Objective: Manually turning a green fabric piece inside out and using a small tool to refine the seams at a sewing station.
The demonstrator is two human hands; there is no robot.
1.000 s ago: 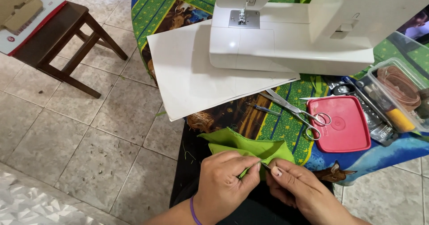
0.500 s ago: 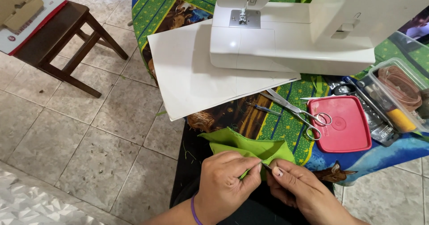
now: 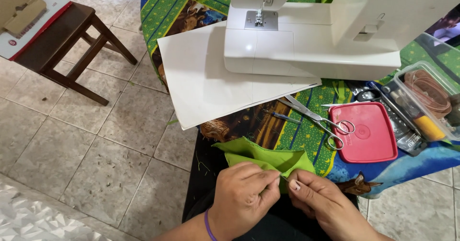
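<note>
Right at the near table edge, over the person's lap, sits a folded piece of lime-green cloth [image 3: 268, 158], soft and limp, draping in loose creases. It looks light and floppy, the sort of thing that slumps wherever it isn't supported, so the sensible grip is a pinch at the folded edge, close to the working spot, with the bulk left resting on the table.

That is how it is held. The left hand [image 3: 244, 195], a purple band at its wrist, is curled tight, thumb and fingertips pinched on the cloth's lower edge. The right hand [image 3: 318, 200] meets it, fingertips narrowed to a fine pinch just beside the left's; something thin, perhaps a needle or pin, seems to run between them, too small to be sure.

Moving outward: beyond the cloth lie steel scissors [image 3: 318, 119] with round ring handles, just left of a square red plastic lid [image 3: 369, 133]. A clear plastic box [image 3: 426, 102] of sewing bits sits at the right. A large white sheet of paper [image 3: 211, 83] is tucked under the white sewing machine [image 3: 311, 35], all on a green patterned tablecloth [image 3: 306, 135]. Off left, a dark wooden stool [image 3: 72, 44] stands on the tiled floor [image 3: 96, 150].
</note>
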